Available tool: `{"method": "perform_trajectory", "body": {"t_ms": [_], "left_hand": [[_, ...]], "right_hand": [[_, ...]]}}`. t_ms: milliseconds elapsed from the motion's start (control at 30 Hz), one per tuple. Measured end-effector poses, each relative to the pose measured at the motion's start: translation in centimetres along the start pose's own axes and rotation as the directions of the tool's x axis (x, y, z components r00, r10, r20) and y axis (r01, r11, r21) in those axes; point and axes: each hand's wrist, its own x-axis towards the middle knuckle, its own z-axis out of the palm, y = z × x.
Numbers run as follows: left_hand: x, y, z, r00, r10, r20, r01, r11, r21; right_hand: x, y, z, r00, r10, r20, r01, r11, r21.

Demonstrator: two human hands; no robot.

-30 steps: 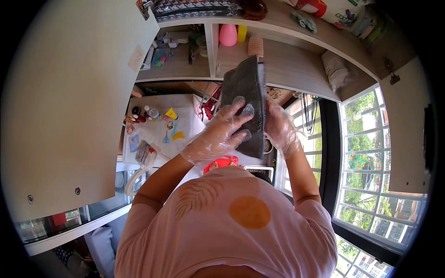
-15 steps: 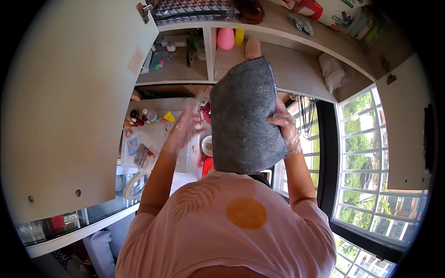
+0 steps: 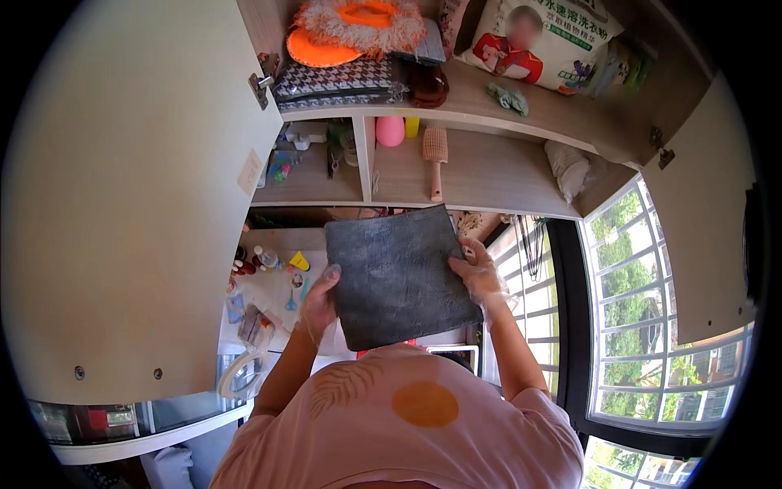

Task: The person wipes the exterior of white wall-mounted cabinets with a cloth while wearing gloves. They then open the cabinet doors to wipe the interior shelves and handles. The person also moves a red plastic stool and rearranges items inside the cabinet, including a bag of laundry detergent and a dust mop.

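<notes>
A grey towel-like cloth (image 3: 401, 277), roughly square, is stretched flat in front of my chest. My right hand (image 3: 481, 273), in a clear plastic glove, grips its right edge with the thumb on the near face. On the opposite edge my left hand (image 3: 319, 300), gloved the same way, is closed with its thumb along the border. The fingers of both hands are partly hidden behind the cloth. Just beyond the cloth's top edge, a hairbrush (image 3: 436, 163) lies on the cabinet shelf.
An open cabinet door (image 3: 138, 204) stands at the left, another (image 3: 707, 220) at the right. The upper shelf holds an orange fluffy duster (image 3: 358, 28) and a large white bag (image 3: 546, 41). Bottles and a yellow tube (image 3: 300, 261) stand on the counter below. A barred window (image 3: 631, 301) is at right.
My left hand, apart from the cloth before, now holds its left edge. The cloth has come lower and spread flatter. The view has tilted up, showing more of the upper shelf.
</notes>
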Motion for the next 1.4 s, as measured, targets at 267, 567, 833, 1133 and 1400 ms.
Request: {"method": "perform_trajectory", "body": {"t_ms": [267,567,833,1133,1400], "left_hand": [[-0.3,0.7,0.6,0.985,-0.15,-0.087,0.145,0.988,-0.058],[-0.3,2.0,2.5,0.999,-0.052,0.008,0.05,0.983,0.175],[-0.9,4.1,0.0,0.964,0.091,0.251,-0.067,0.993,-0.101],[-3.1,4.8,3.5,0.958,0.109,0.267,-0.099,0.994,-0.05],[-5.5,6.6,4.9,0.974,0.197,0.112,-0.222,0.929,0.297]], "right_hand": [[-0.1,1.0,-1.1,0.988,0.063,0.14,-0.041,0.987,-0.155],[-3.4,-1.8,-2.2,0.923,0.36,0.138,-0.215,0.778,-0.59],[-8.8,-21.4,0.1,0.67,-0.565,-0.482,0.253,0.783,-0.568],[4.9,-31.3,12.4,0.268,-0.821,0.504,0.499,-0.33,-0.801],[15.3,-31.0,22.7,0.521,-0.583,0.623,0.381,-0.494,-0.781]]}}
